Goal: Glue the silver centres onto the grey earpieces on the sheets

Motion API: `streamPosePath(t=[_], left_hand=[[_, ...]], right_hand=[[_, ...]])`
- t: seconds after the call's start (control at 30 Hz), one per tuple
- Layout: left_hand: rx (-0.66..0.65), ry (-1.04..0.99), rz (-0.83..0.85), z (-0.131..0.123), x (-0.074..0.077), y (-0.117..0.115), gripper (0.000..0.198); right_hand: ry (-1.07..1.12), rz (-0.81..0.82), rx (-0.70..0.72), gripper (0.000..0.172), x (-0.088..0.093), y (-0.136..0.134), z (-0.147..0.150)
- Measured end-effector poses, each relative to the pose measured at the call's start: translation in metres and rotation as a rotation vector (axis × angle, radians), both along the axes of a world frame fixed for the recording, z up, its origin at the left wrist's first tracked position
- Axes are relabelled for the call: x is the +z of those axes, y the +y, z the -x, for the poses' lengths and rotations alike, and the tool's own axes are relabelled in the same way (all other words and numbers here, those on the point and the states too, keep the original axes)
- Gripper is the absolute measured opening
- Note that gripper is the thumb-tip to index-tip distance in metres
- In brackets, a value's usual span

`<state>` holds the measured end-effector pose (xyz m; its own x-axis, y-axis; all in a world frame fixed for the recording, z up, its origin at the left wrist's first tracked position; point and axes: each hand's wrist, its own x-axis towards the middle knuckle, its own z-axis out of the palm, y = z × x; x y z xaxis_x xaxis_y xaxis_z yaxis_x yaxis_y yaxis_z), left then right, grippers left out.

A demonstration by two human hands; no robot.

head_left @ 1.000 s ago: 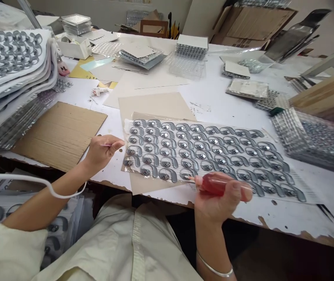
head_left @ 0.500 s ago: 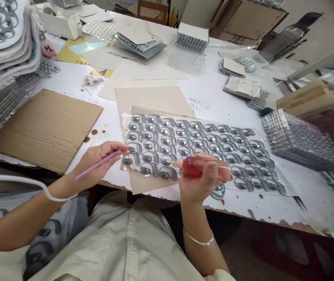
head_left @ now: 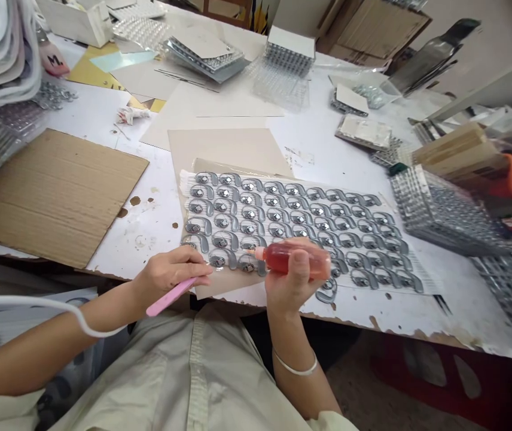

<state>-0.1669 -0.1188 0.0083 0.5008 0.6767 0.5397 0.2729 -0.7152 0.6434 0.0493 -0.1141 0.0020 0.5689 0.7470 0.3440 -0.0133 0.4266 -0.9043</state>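
My left hand (head_left: 173, 272) is closed on slim pink tweezers (head_left: 173, 297), their wide end pointing back toward me and their tips hidden at my fingertips. It hovers by the near left corner of a sheet of grey hook-shaped pieces (head_left: 278, 215), several rows of them, many with a shiny stone in a round setting. My right hand (head_left: 289, 278) is wrapped round a squeeze bottle (head_left: 294, 260) of red liquid, tipped on its side. Its thin nozzle points left, over a piece in the near rows. Whether the nozzle touches that piece I cannot tell.
Beige card (head_left: 224, 143) lies under the sheet. Corrugated cardboard (head_left: 58, 194) is at the left, near a tall stack of padded sheets (head_left: 2, 54). Stacked clear-wrapped packs (head_left: 435, 203) stand at the right. Another bottle (head_left: 52, 57) and loose packs (head_left: 206, 51) sit farther back.
My left hand has moved right and nearer to me, and the tweezers have turned to show their broad side. The bottle's nozzle has shifted slightly toward the near rows. The whole view has shifted.
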Motion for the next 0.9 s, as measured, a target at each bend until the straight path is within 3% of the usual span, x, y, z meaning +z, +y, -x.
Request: streamPosePath(t=[0.17,0.33,0.47,0.9], left_hand=[[-0.029,-0.044,-0.166,-0.005,-0.008,0.0,0.017],[0.012,0.056,-0.326,-0.007,-0.008,0.001,0.014],[0.061,0.114,-0.356,-0.009,-0.009,0.001,0.009],[0.012,0.156,-0.397,-0.006,-0.013,-0.002,0.014]], right_hand=[[-0.019,-0.004,0.024,0.022,-0.001,-0.001,-0.001],[-0.107,-0.101,-0.023,0.023,-0.003,0.001,-0.003],[-0.189,-0.161,-0.008,0.023,-0.003,0.001,-0.002],[-0.359,-0.119,0.202,0.018,0.001,-0.004,0.002]])
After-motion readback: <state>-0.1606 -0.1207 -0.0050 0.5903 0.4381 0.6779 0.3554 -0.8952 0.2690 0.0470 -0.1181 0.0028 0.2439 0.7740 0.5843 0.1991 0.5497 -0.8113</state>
